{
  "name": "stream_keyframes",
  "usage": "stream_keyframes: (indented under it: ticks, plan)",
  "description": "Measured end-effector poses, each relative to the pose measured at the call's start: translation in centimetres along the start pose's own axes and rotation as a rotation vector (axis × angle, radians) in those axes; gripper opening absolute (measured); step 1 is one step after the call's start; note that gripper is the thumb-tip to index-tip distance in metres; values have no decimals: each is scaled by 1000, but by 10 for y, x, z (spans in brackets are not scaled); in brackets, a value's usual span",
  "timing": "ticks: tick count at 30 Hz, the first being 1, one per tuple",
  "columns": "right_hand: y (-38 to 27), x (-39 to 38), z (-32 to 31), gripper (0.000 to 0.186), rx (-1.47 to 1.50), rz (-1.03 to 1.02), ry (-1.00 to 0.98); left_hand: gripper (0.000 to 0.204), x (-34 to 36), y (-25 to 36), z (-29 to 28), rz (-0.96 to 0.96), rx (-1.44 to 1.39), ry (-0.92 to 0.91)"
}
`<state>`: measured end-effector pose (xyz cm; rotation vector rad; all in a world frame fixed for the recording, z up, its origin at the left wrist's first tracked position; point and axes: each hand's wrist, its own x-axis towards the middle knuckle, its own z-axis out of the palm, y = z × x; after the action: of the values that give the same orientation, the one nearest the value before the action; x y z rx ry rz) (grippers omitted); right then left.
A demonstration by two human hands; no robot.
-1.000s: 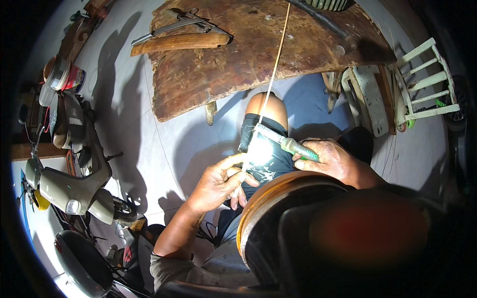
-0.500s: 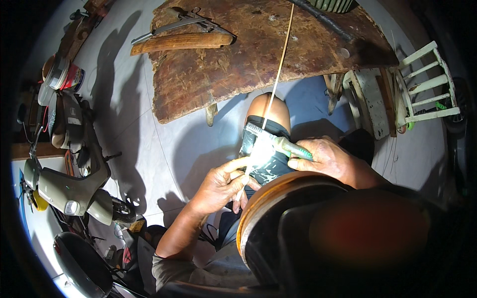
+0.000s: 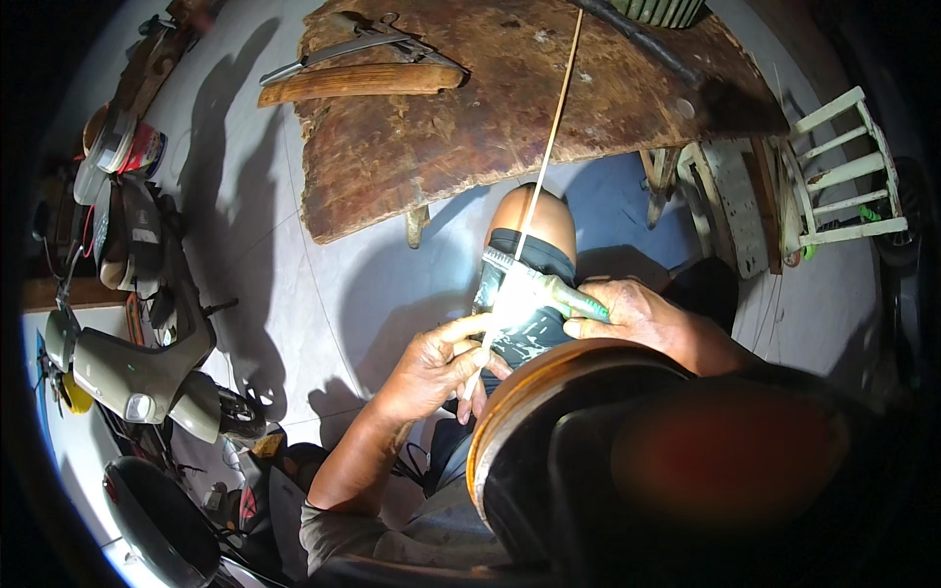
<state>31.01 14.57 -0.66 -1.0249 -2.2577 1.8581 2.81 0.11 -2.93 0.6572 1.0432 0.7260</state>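
Observation:
A long thin pale wooden strip [image 3: 550, 147] runs from the table down across my thigh. My left hand [image 3: 433, 372] is closed on its near part, thumb and fingers pinching it. My right hand [image 3: 637, 316] is wrapped round the green handle of a hand tool [image 3: 580, 301]. The tool's head lies across the strip just beyond my left fingers, above the dark shorts [image 3: 529, 336]. A toothed or ribbed edge shows at its far left end. Strong glare washes out the middle of the head, so its exact kind and its contact with the strip are unclear.
Ahead stands a worn wooden table [image 3: 412, 147], bearing a curved wooden piece [image 3: 363, 85], scissors [image 3: 390, 22], a dark rod [image 3: 642, 39] and a green ribbed container [image 3: 667, 10]. A white chair [image 3: 848, 174] is at right, a scooter [image 3: 137, 367] at left.
My right hand and the green-handled tool have shifted slightly left and toward me along the strip. My left hand keeps its pinch in nearly the same place.

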Motion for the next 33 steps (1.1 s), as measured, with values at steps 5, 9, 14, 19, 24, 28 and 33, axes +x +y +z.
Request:
stream_keyframes:
  ticks: [5, 9, 14, 19, 24, 28, 33]
  plan:
    - [13, 2, 14, 28, 93, 0, -76, 49, -18, -4, -3, -65, -46, 17]
    - [22, 5, 27, 26, 114, -61, -77, 48, -29, -11, -2, -44, -19, 43]
    - [22, 6, 34, 25, 11, -89, -45, 47, -32, -18, -6, -5, 20, 30]
    - [14, 0, 36, 27, -14, -189, 3, 45, -37, -21, -11, -16, 57, -18]
    - [20, -1, 39, 31, -118, -214, -5, 44, -46, -18, -3, 0, -62, -66]
    - [29, 0, 39, 35, -313, -241, 15, 43, -77, -7, -9, 0, 24, -68]
    - [21, -22, 16, 39, -295, -266, -55, 25, -86, 6, -28, 29, 104, 174]
